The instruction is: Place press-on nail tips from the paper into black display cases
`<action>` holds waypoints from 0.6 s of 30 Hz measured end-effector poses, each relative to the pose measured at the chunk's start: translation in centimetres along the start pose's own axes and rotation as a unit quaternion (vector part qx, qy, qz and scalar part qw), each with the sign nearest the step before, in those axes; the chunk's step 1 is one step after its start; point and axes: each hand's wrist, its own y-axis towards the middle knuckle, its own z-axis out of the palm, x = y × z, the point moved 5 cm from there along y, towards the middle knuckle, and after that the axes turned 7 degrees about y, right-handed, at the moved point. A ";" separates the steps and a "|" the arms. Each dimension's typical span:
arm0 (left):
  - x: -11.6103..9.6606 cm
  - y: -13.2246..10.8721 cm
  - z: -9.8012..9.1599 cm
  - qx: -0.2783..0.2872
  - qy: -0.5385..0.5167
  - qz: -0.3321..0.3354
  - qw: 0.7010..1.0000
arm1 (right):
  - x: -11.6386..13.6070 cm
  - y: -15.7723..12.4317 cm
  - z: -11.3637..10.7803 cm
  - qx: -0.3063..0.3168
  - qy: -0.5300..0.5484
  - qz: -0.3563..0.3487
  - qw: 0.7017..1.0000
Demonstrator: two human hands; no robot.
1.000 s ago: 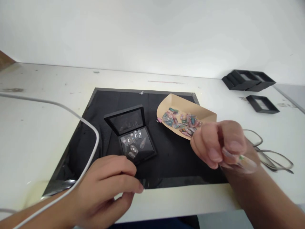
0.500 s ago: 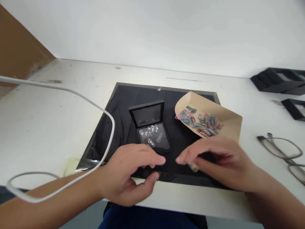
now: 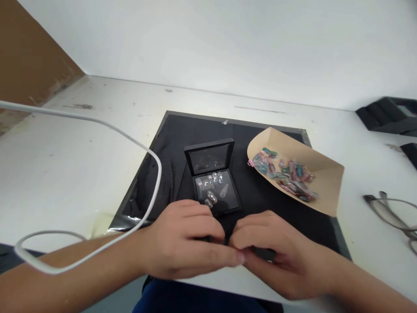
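Observation:
My left hand (image 3: 189,243) and my right hand (image 3: 276,252) meet at the fingertips just in front of the open black display case (image 3: 234,195). Both have their fingers curled and pinched together. The small clear press-on nail seen in the right fingers earlier is now hidden between the hands. Several clear, decorated press-on nails (image 3: 211,197) lie on the left and upper part of the case's base, with a plainer one (image 3: 223,190) further right. The case's windowed lid (image 3: 209,157) stands up at the back.
A cardboard tray (image 3: 325,191) at right holds many teal and pink wrapped pieces (image 3: 293,171). Beneath lies a black mat (image 3: 195,126). A white cable (image 3: 158,174) loops over my left forearm. Glasses (image 3: 391,213) and black cases (image 3: 387,115) sit at the far right.
My hands have come together and their fingertips now touch. The left fingers have curled in, and the small nail in the right hand has gone out of sight. The view shifted slightly.

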 end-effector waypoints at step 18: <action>0.0 -0.4 -0.4 -0.051 0.075 -0.013 0.996 | -1.0 -0.7 0.3 -0.084 -0.014 0.095 0.992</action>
